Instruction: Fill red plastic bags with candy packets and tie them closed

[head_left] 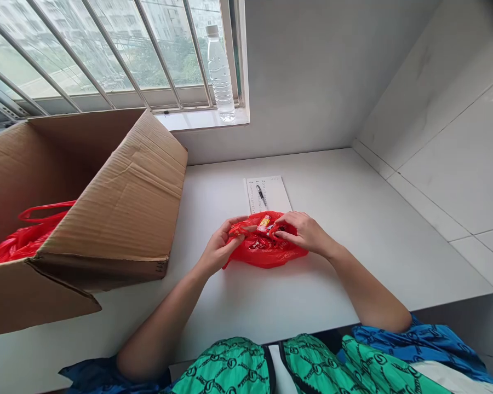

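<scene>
A red plastic bag (267, 257) lies on the white table in front of me, its mouth spread apart. Inside it are small wrapped packets, one with a yellow and white label (264, 222); the others are too small to name. My left hand (222, 243) is closed on the bag's left rim, thumb toward me and fingers over the edge. On the opposite side my right hand (306, 232) pinches the right rim between bent fingers and thumb. Just behind the bag are a sheet of paper (277, 194) with printed rows and a black pen (261, 192) lying on it.
At the left stands a large open cardboard box (135, 191) with more red plastic bags (28, 241) inside. A clear water bottle (221, 76) stands upright on the windowsill (197, 119) beside the barred window. Tiled wall (447, 137) bounds the table (353, 197) on the right.
</scene>
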Available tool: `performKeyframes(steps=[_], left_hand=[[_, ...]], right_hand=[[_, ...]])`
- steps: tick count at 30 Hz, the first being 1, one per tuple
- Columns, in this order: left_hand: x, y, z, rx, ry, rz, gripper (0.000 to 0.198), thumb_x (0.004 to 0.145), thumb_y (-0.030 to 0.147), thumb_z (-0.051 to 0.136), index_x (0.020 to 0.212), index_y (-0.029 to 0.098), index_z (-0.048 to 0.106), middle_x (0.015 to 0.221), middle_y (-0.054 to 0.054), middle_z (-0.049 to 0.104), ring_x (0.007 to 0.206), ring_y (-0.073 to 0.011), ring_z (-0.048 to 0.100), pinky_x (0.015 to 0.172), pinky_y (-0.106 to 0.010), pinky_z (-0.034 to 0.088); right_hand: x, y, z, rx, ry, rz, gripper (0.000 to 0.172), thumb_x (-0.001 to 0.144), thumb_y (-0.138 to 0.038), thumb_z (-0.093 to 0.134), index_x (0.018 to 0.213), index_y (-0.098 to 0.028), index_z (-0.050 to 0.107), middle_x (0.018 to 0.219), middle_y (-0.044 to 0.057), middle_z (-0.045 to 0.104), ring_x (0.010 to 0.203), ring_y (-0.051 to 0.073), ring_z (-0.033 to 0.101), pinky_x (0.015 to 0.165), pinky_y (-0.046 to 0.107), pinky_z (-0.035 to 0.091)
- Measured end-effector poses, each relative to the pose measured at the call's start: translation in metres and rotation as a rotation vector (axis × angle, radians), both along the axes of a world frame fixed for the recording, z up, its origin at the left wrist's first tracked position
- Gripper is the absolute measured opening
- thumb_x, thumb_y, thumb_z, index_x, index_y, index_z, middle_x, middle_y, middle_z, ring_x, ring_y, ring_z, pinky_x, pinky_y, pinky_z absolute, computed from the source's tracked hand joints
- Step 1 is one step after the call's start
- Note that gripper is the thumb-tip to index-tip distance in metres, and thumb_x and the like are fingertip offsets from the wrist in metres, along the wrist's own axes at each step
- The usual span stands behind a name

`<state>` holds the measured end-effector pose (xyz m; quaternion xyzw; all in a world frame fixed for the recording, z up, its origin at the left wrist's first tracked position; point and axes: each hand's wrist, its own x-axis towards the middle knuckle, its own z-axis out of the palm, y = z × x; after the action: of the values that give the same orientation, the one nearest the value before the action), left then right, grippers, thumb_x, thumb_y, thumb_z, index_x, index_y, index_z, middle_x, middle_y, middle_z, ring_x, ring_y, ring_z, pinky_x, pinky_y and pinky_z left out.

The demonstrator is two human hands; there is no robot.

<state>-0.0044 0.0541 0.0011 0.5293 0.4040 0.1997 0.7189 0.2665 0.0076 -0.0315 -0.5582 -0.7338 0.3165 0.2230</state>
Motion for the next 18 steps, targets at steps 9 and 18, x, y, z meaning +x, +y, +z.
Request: performKeyframes(steps=[9,18], left_hand=[[0.001,-0.001,-0.001,-0.117,-0.029,-0.023,0.052,0.094,0.042,0.058,0.140,0.022,0.046,0.124,-0.012,0.069,0.105,-0.0236,0.068,0.089,-0.033,0.053],[-0.003,0.003,-0.008,0.884,0.588,-0.330,0.035,0.098,0.034,0.049,0.131,0.026,0.057,0.118,-0.006,0.071,0.108,-0.0220,0.065,0.108,-0.044,0.031]], right_hand=[[0.002,0.000,0.002,-0.015,0.007,0.025,0.019,0.092,-0.038,0.062,0.106,-0.026,0.066,0.104,0.005,0.072,0.094,0.022,0.066,0.087,0.040,0.049],[0.013,-0.005,0.012,-0.182,0.104,0.057,0.053,0.079,-0.036,0.077,0.129,-0.033,0.057,0.123,0.004,0.063,0.113,0.025,0.061,0.095,0.042,0.051]])
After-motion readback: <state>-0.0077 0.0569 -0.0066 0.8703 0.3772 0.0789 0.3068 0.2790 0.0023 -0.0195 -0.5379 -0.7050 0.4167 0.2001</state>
